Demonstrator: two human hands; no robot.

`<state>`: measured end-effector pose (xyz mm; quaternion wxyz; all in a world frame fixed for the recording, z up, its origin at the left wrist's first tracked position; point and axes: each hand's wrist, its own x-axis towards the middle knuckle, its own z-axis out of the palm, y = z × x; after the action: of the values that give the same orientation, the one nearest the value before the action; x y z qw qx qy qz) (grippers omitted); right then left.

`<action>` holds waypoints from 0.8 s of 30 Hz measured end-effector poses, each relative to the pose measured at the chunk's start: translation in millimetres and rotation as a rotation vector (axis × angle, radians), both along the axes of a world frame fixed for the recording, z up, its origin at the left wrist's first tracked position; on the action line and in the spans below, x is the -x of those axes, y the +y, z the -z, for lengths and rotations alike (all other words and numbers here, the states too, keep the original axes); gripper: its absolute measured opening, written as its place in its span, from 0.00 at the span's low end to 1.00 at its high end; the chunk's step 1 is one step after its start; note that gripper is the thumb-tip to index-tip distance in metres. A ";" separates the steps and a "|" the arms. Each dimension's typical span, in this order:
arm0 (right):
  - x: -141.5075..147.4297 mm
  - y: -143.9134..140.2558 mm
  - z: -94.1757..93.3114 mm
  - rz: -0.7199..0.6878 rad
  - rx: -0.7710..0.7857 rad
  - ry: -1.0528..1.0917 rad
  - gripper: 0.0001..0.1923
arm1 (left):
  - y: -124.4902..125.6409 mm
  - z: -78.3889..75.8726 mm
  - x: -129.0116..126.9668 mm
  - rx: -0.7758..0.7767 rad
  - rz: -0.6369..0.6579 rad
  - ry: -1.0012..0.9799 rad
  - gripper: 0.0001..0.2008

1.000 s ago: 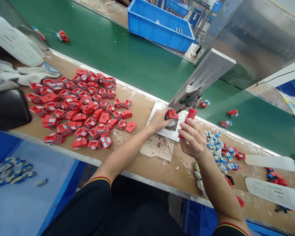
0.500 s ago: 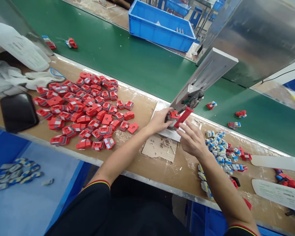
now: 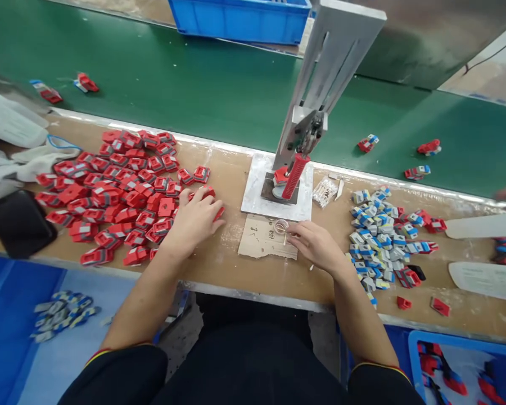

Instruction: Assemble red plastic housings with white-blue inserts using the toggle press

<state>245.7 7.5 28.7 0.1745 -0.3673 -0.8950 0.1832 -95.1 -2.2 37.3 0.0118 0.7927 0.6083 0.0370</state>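
Observation:
My left hand (image 3: 196, 219) lies palm down on the right edge of a pile of red plastic parts (image 3: 118, 188), fingers spread over a few of them. My right hand (image 3: 316, 243) reaches left onto a scrap of cardboard (image 3: 263, 239), its fingertips beside a small wire ring (image 3: 280, 226); whether it pinches anything is hidden. Between and beyond the hands stands a small hand press (image 3: 310, 126) on a metal plate (image 3: 255, 194). Its red handle (image 3: 295, 174) hangs free, and a red part (image 3: 280, 175) sits in the fixture under it.
Blue, grey and red parts (image 3: 375, 236) are heaped right of my right hand. A green conveyor (image 3: 194, 84) behind the bench carries a few parts. A black phone (image 3: 19, 222) and white cloth (image 3: 8, 163) lie far left. Blue bins (image 3: 8, 337) sit below the bench.
Both hands left the press: the left let go of the part in the fixture and moved to the red pile, the right released the handle and dropped to the cardboard. The camera tilted down.

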 end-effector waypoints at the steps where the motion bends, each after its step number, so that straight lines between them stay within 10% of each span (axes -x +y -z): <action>1: 2.5 1.9 1.7 -0.003 -0.008 0.000 0.09 | -0.9 0.6 0.0 -0.003 0.005 -0.012 0.08; 6: 19.8 12.0 2.1 -0.034 -0.124 -0.029 0.10 | -5.7 -3.7 2.3 -0.051 -0.018 -0.284 0.12; 14: 35.6 15.4 15.0 0.056 -0.112 0.145 0.10 | 16.8 4.3 -39.2 -0.083 -0.080 -1.466 0.27; 24: 26.1 15.6 13.5 0.121 -0.030 0.330 0.08 | 40.9 41.6 -62.8 -0.009 -0.098 -1.539 0.29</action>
<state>219.5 23.1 15.3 0.3351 -0.3826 -0.8332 0.2169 -32.3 38.6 -4.3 0.4268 0.5159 0.4629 0.5808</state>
